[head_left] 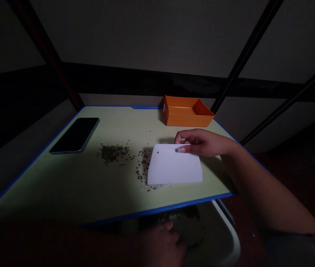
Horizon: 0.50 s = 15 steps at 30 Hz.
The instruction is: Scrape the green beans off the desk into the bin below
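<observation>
A white plastic dough scraper (176,165) with a small hole in one corner is held over the table by my right hand (199,142). My thumb lies on its near face and the fingers are behind its upper edge. Small dark greenish grains (144,165) lie beside and below the scraper's left edge. Another pile of the grains (114,152) lies further left. My left hand (164,243) is low in the shadow, below the table's front edge, over a white-rimmed container (233,237). Its fingers look curled in; whatever they may hold is hidden.
The pale table (71,185) has a blue edge. A dark-screened phone (75,135) lies at its left side. An open orange box (189,119) stands at the back right. Dark patches of material (193,213) lie in the container below. A panelled wall (146,37) rises behind.
</observation>
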Available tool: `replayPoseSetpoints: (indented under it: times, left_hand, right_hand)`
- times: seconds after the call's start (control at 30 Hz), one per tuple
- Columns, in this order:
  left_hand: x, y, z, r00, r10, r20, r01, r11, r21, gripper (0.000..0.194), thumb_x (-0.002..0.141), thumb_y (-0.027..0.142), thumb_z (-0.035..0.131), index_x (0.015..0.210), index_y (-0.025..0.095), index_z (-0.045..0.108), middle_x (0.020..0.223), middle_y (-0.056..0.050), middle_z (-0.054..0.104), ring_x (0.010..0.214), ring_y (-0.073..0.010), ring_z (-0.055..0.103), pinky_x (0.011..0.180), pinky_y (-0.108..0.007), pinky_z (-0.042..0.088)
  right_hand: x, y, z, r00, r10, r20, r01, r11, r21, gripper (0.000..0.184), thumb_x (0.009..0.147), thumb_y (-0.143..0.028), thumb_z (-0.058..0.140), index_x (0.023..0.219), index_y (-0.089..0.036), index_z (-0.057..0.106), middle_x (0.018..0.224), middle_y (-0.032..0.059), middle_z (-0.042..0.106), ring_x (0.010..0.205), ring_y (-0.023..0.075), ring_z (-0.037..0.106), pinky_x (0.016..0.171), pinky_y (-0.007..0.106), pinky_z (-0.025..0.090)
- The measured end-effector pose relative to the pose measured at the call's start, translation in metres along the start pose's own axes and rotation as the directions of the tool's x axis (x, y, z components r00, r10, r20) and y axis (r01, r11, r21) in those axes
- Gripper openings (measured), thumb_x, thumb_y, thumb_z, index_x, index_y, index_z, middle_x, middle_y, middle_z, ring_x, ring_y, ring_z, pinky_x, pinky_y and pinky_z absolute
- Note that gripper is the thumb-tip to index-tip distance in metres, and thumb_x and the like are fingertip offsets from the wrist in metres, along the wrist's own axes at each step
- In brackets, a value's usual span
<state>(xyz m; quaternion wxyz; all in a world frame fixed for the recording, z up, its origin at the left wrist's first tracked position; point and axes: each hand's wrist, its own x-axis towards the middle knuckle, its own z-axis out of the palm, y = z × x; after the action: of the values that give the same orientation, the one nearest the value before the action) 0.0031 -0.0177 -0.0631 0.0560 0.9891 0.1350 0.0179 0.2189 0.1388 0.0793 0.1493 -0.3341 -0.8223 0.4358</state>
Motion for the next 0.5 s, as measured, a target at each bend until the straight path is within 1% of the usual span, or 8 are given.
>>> replayPoseSetpoints:
  times: [0.07,0.13,0.27,0.33,0.4,0.5]
  left_hand:
    - [-0.0006,0.0002,-0.0029,1.000,-0.010,0.006,0.010,1.000,-0.008,0.014,0.085,0.029,0.071,0.082,0.016,0.071,0.079,-0.002,0.075,0.077,-0.0169,0.070,0.094,-0.030,0.046]
    - [-0.0010,0.0002,-0.0057,1.000,-0.018,0.010,0.018,1.000,-0.018,0.013,0.086,0.028,0.069,0.084,0.016,0.071,0.081,-0.002,0.076,0.079,-0.0165,0.070,0.095,-0.029,0.045]
    - [0.0004,0.0012,-0.0075,0.999,-0.042,0.010,0.042,0.999,-0.031,0.015,0.087,0.031,0.066,0.086,0.017,0.072,0.081,-0.002,0.076,0.079,-0.0169,0.071,0.092,-0.029,0.047]
    - [0.0016,0.0019,-0.0067,0.998,-0.060,0.003,0.060,0.998,-0.033,0.016,0.088,0.031,0.064,0.086,0.016,0.072,0.079,-0.003,0.076,0.078,-0.0182,0.071,0.090,-0.030,0.049]
    - [0.0022,0.0024,-0.0053,0.998,-0.063,-0.003,0.063,0.997,-0.039,0.016,0.088,0.030,0.064,0.084,0.017,0.072,0.077,-0.003,0.076,0.076,-0.0185,0.071,0.090,-0.030,0.049]
    - [0.0022,0.0027,-0.0032,0.998,-0.059,-0.005,0.059,0.997,-0.048,0.015,0.087,0.030,0.065,0.085,0.016,0.072,0.079,-0.003,0.076,0.078,-0.0186,0.071,0.091,-0.031,0.048]
  right_hand:
    - [-0.0011,-0.0001,-0.0011,1.000,0.005,-0.004,-0.005,1.000,0.010,0.022,0.090,-0.036,0.061,0.093,-0.016,0.051,0.062,-0.0068,0.048,0.052,0.0062,0.039,0.047,0.019,0.030]
    - [-0.0021,0.0004,-0.0036,0.999,0.011,-0.032,-0.011,1.000,0.010,0.024,0.090,-0.038,0.061,0.092,-0.017,0.051,0.062,-0.0069,0.047,0.051,0.0062,0.038,0.046,0.019,0.029]
    - [-0.0034,0.0012,-0.0093,0.992,0.036,-0.123,-0.043,0.997,-0.059,0.022,0.092,-0.038,0.059,0.089,-0.018,0.051,0.059,-0.0070,0.044,0.049,0.0064,0.037,0.044,0.021,0.026]
    - [-0.0034,0.0013,-0.0103,0.988,0.055,-0.145,-0.069,0.993,-0.094,0.021,0.092,-0.037,0.059,0.089,-0.018,0.052,0.059,-0.0067,0.044,0.049,0.0068,0.037,0.044,0.022,0.026]
    - [-0.0028,0.0015,-0.0092,0.990,0.061,-0.130,-0.076,0.991,-0.108,0.020,0.092,-0.035,0.060,0.090,-0.018,0.052,0.060,-0.0064,0.045,0.050,0.0070,0.038,0.045,0.022,0.027]
    - [-0.0019,0.0017,-0.0052,0.998,0.039,-0.055,-0.043,0.996,-0.078,0.020,0.091,-0.035,0.061,0.091,-0.017,0.051,0.063,-0.0055,0.048,0.053,0.0071,0.040,0.047,0.021,0.029]
